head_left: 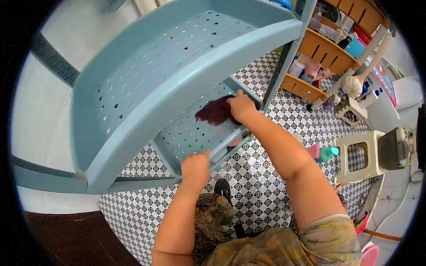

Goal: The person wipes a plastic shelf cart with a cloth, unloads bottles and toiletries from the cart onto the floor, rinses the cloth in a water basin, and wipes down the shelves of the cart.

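A blue plastic rack has a perforated upper shelf (177,44) and a lower shelf (175,137) beneath it. My right hand (243,107) reaches over the lower shelf, its fingers closed on a dark maroon cloth (215,111) that lies against the perforated bottom. At the near side of the same shelf, my left hand (195,170) grips the front rim (222,150); its fingertips are partly hidden. A small pinkish round item (235,141) shows by the rim near my right forearm, too unclear to name.
An orange-brown slatted rack (326,51) with bottles stands at the right. Beyond my right arm are a teal pump bottle (327,154), a pink item (313,150) and a cream stool (359,155). The rack's upper shelf overhangs the lower one. Patterned tiles (266,177) cover the floor.
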Demonstrator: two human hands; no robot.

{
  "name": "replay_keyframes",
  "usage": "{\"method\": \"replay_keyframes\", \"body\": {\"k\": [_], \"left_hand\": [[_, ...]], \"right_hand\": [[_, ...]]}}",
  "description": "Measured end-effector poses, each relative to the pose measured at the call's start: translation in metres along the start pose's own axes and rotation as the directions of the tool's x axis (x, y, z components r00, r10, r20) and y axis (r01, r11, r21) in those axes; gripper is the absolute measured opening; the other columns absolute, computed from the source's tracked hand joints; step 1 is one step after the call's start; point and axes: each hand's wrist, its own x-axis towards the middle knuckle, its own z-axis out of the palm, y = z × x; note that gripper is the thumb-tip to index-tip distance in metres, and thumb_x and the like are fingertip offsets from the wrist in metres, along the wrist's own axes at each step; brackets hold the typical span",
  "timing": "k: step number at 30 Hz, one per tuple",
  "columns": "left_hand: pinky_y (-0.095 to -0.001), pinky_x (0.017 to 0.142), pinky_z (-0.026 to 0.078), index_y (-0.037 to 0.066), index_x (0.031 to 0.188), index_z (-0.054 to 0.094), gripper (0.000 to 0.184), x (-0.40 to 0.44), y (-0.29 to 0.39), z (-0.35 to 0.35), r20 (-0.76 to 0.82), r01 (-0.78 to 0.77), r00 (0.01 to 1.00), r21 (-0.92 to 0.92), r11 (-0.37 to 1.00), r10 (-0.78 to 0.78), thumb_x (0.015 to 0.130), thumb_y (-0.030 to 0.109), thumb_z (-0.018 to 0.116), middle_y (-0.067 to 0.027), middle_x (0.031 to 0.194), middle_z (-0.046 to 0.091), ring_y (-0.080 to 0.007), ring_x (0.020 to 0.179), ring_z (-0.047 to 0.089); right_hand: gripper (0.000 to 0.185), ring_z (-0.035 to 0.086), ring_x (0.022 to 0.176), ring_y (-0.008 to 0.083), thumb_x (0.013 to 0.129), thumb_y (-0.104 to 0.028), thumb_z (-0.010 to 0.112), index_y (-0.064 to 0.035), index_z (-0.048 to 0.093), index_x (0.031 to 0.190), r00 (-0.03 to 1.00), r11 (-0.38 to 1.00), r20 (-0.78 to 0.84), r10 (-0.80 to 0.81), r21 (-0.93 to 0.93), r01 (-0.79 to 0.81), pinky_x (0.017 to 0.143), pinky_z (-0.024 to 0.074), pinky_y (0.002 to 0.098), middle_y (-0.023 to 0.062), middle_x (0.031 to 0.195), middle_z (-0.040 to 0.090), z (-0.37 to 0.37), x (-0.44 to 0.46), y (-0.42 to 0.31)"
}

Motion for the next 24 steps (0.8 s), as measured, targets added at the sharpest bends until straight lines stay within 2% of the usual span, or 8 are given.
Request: {"method": "replay_keyframes", "body": {"k": [3, 5, 7, 10, 13, 15, 18, 24], "left_hand": [[-0.0418, 0.064, 0.046, 0.008, 0.096, 0.055, 0.028, 0.002, 0.003, -0.005, 0.046, 0.004, 0.999, 0.006, 1.0, -0.004, 0.069, 0.01, 0.062, -0.0141, 0.077, 0.061, -0.0324, 0.072, 0.058], [-0.0416, 0.064, 0.046, 0.008, 0.095, 0.055, 0.027, 0.003, 0.0, -0.002, 0.028, -0.017, 0.999, 0.025, 1.0, 0.016, 0.069, 0.01, 0.062, -0.0141, 0.076, 0.061, -0.0324, 0.072, 0.058], [-0.0415, 0.064, 0.046, 0.008, 0.094, 0.054, 0.027, 0.004, 0.0, -0.002, 0.007, -0.039, 0.999, 0.046, 0.998, 0.039, 0.069, 0.01, 0.062, -0.0141, 0.076, 0.061, -0.0324, 0.072, 0.058], [-0.0414, 0.064, 0.046, 0.008, 0.095, 0.054, 0.027, 0.003, 0.003, -0.004, 0.062, 0.021, 0.998, 0.056, 0.998, -0.025, 0.069, 0.01, 0.062, -0.014, 0.076, 0.06, -0.0325, 0.073, 0.058], [-0.0407, 0.064, 0.046, 0.008, 0.095, 0.055, 0.027, 0.003, 0.002, -0.001, 0.02, 0.013, 1.0, 0.052, 0.999, -0.014, 0.069, 0.01, 0.062, -0.0135, 0.077, 0.06, -0.032, 0.074, 0.058], [-0.0403, 0.065, 0.047, 0.008, 0.096, 0.055, 0.028, 0.005, 0.001, 0.002, 0.043, 0.02, 0.999, 0.033, 0.999, -0.022, 0.069, 0.011, 0.062, -0.0131, 0.078, 0.061, -0.0314, 0.075, 0.058], [-0.0397, 0.066, 0.047, 0.009, 0.097, 0.055, 0.029, 0.003, 0.002, 0.0, 0.048, 0.048, 0.998, 0.048, 0.998, -0.05, 0.069, 0.011, 0.062, -0.0122, 0.078, 0.061, -0.031, 0.076, 0.057], [-0.0396, 0.066, 0.047, 0.009, 0.101, 0.055, 0.032, 0.005, 0.0, 0.003, 0.085, 0.035, 0.996, 0.08, 0.996, -0.042, 0.069, 0.011, 0.062, -0.0126, 0.077, 0.061, -0.0312, 0.075, 0.057]], "right_hand": [[0.018, 0.055, 0.085, 0.0339, 0.077, -0.011, 0.049, -0.0031, 0.058, 0.09, 0.979, 0.979, -0.128, 0.157, -0.108, -0.171, 0.073, 0.0486, 0.0385, 0.019, 0.1, 0.047, 0.042, 0.018, 0.002], [0.019, 0.055, 0.086, 0.0353, 0.075, -0.013, 0.052, -0.0045, 0.059, 0.091, 0.998, 0.988, -0.022, 0.058, 0.143, -0.054, 0.074, 0.0479, 0.0393, 0.0222, 0.099, 0.047, 0.027, 0.008, -0.022], [0.036, 0.053, 0.09, 0.0365, 0.071, -0.022, 0.057, -0.0087, 0.055, 0.105, 0.978, 0.998, 0.202, -0.059, 0.003, 0.06, 0.077, 0.0462, 0.0411, 0.0236, 0.101, 0.046, 0.04, 0.008, -0.049], [0.079, 0.049, 0.095, 0.0382, 0.063, -0.026, 0.066, -0.0201, 0.028, 0.131, 0.962, 0.967, 0.178, -0.205, 0.189, 0.171, 0.082, 0.0426, 0.0389, 0.021, 0.104, 0.046, 0.045, 0.0, -0.054], [0.083, 0.049, 0.097, 0.0371, 0.06, -0.017, 0.067, -0.0205, 0.024, 0.132, 0.91, 0.9, 0.248, -0.333, 0.372, 0.228, 0.082, 0.0426, 0.0372, 0.0222, 0.105, 0.045, 0.028, -0.001, -0.03], [0.073, 0.049, 0.098, 0.0348, 0.059, -0.011, 0.066, -0.0157, 0.036, 0.126, 0.919, 0.903, 0.218, -0.33, 0.356, 0.239, 0.081, 0.0429, 0.038, 0.0199, 0.105, 0.046, 0.038, 0.009, -0.014], [0.033, 0.049, 0.098, 0.0307, 0.064, -0.005, 0.06, -0.0076, 0.059, 0.097, 0.969, 0.974, 0.119, -0.215, -0.051, 0.222, 0.08, 0.0439, 0.0374, 0.0137, 0.102, 0.049, 0.02, 0.004, -0.012], [0.024, 0.049, 0.097, 0.0257, 0.069, -0.014, 0.055, -0.0075, 0.059, 0.092, 0.954, 0.96, -0.238, -0.183, -0.252, 0.121, 0.078, 0.0416, 0.035, 0.0131, 0.098, 0.051, 0.016, -0.017, 0.004]]}}
